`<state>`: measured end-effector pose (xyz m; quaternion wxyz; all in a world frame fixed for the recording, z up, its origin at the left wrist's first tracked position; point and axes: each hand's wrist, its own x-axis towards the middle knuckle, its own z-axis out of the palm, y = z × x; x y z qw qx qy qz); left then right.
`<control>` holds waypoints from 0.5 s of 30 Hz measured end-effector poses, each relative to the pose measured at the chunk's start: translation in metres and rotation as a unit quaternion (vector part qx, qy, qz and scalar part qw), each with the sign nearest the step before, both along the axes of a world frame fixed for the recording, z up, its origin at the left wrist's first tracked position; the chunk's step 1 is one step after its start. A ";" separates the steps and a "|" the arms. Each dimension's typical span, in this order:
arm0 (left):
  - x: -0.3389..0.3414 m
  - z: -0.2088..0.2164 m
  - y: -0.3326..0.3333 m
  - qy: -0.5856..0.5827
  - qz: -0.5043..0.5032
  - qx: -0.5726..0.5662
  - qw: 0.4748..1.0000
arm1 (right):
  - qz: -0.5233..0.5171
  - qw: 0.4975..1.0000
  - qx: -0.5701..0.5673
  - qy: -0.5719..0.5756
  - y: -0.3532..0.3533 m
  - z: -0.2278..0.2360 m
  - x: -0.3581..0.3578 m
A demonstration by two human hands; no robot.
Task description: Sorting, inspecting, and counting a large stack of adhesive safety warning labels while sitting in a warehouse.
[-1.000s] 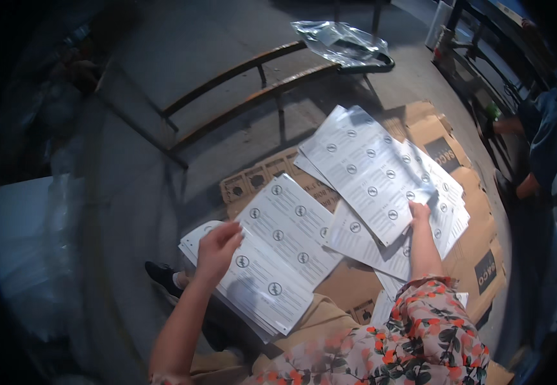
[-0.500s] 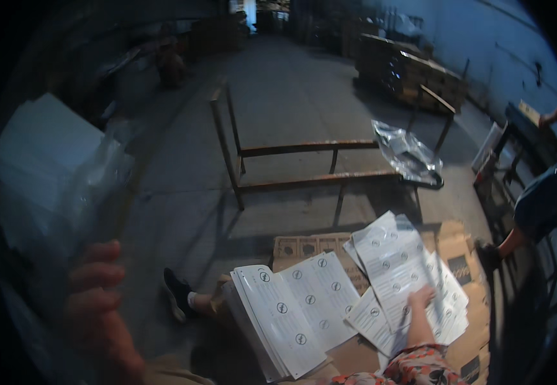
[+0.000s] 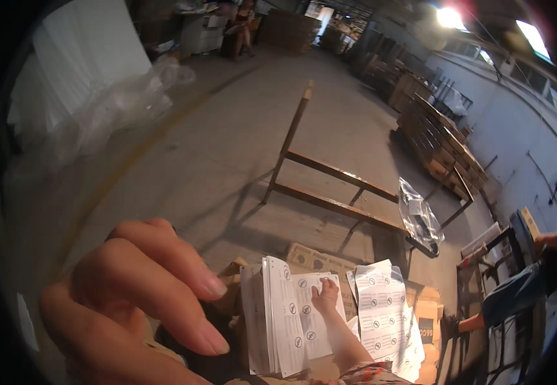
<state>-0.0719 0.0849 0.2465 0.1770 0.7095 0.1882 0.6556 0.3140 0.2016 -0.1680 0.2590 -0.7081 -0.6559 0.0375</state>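
My left hand (image 3: 143,295) looms large at the lower left, raised in front of the camera. Its fingers are loosely bent with gaps between them, and nothing shows in them. My right hand (image 3: 326,298) rests on the upper right part of a printed white sheet (image 3: 310,321), its fingers spread on the paper. That sheet lies at the right side of a thick stack of printed sheets (image 3: 269,321). Right of it, a looser pile of similar sheets (image 3: 387,308) lies fanned out on flattened brown cardboard (image 3: 429,321).
A rusty metal frame (image 3: 336,170) stands ahead, clear plastic wrap (image 3: 419,218) on its right end. White panels and crumpled plastic film (image 3: 124,102) are at left. Another person's hand (image 3: 554,239) and bent leg show at right. Stacked cartons (image 3: 438,141) stand beyond; someone sits far back.
My right hand has moved left from the fanned pile to the thick stack. My left hand has come closer to the camera and rightward. The view has tilted and brightened.
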 end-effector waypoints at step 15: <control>-0.064 -0.013 0.020 0.104 -0.156 -0.051 0.981 | 0.033 0.978 -0.155 -0.136 -0.024 -0.036 -0.028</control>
